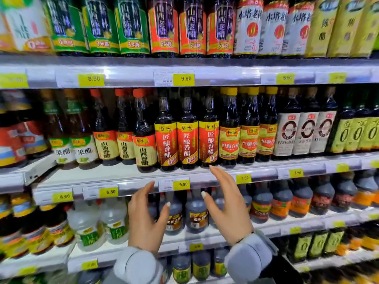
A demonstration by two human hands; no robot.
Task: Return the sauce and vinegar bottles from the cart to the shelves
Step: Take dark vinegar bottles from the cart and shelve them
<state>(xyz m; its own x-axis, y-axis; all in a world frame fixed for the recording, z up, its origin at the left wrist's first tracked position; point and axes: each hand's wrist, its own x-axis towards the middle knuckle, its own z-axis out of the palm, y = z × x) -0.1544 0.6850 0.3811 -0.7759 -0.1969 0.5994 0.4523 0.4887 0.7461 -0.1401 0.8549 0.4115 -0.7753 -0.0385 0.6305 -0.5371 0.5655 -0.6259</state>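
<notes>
Both my hands are raised in front of the middle shelf (127, 177), palms facing each other, and neither holds anything. My left hand (146, 218) has straight, relaxed fingers just below the shelf's price rail. My right hand (225, 206) reaches higher, its fingertips close to the base of the red-labelled dark vinegar bottles (187, 138). To their left, one dark bottle with a red cap and cream label (143, 138) stands forward of its row. No cart is in view.
Shelves of vinegar and sauce bottles fill the view: green and red boxed bottles (164, 25) on top, yellow-capped bottles (248, 130) at right, squat dark bottles (196, 214) and clear white ones (114, 220) below. Yellow price tags (183, 79) line the rails.
</notes>
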